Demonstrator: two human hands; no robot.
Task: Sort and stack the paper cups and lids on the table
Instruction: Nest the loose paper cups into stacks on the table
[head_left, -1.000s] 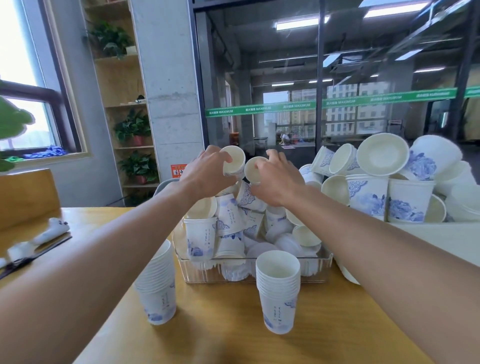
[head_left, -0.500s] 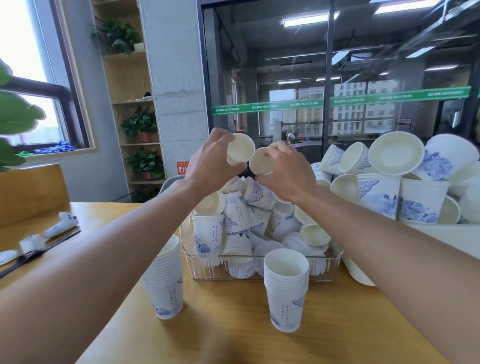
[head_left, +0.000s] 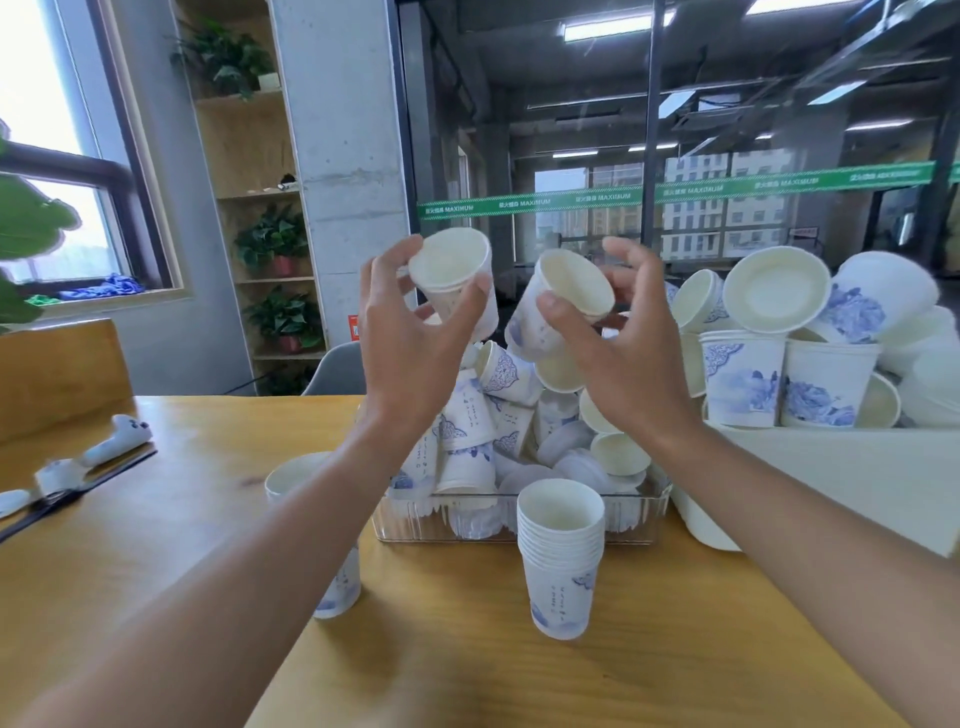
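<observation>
left grip (head_left: 410, 332) grasps cup (head_left: 457, 275) | right grip (head_left: 618, 353) grasps tilted cup (head_left: 561, 306) | both lifted higher above clear bin (head_left: 519, 519) than 0.5 s ago

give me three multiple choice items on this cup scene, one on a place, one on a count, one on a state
1. Where is the loose pile of small cups?
A. in the clear bin
B. on the chair
C. on the windowsill

2. How many cup stacks stand on the table in front of the clear bin?
A. none
B. two
C. five

3. What is the left hand doing?
A. lying flat on the table
B. holding a cup
C. holding a pen

Answers:
1 A, the loose cups fill the clear bin.
2 B, the left stack and the right stack stand on the table.
3 B, the left hand holds a cup in the air; the right hand holds another cup.
</observation>
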